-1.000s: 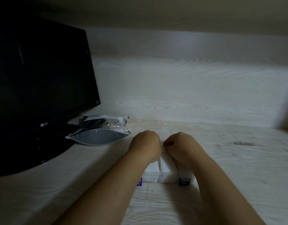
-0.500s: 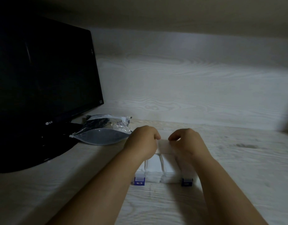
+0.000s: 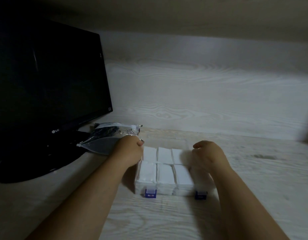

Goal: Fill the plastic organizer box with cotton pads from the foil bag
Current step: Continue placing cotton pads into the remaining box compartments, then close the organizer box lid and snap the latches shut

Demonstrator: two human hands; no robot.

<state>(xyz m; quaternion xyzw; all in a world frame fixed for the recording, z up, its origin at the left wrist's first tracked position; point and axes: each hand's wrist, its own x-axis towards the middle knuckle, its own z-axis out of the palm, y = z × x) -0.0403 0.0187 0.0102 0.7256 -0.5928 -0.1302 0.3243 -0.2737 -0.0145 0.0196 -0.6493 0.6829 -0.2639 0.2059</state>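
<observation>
The clear plastic organizer box (image 3: 167, 188) sits on the pale wood shelf, with two blue latches on its front wall. White cotton pads (image 3: 164, 172) fill the compartments I can see. My left hand (image 3: 129, 151) has its fingers curled at the box's far left edge, thumb on top. My right hand (image 3: 208, 157), blurred, hovers curled over the box's right side and hides those compartments. I cannot see what its fingers touch. The foil bag (image 3: 104, 137) lies flat just behind my left hand.
A black monitor (image 3: 45, 84) on a round black base (image 3: 33, 163) stands at the left, with the bag against its base. The wood back wall (image 3: 210, 101) rises right behind the box. Bare shelf stretches to the right and in front.
Both hands were together over the middle of the box. They have slid apart, the left to its left edge and the right to its right side, uncovering the pads.
</observation>
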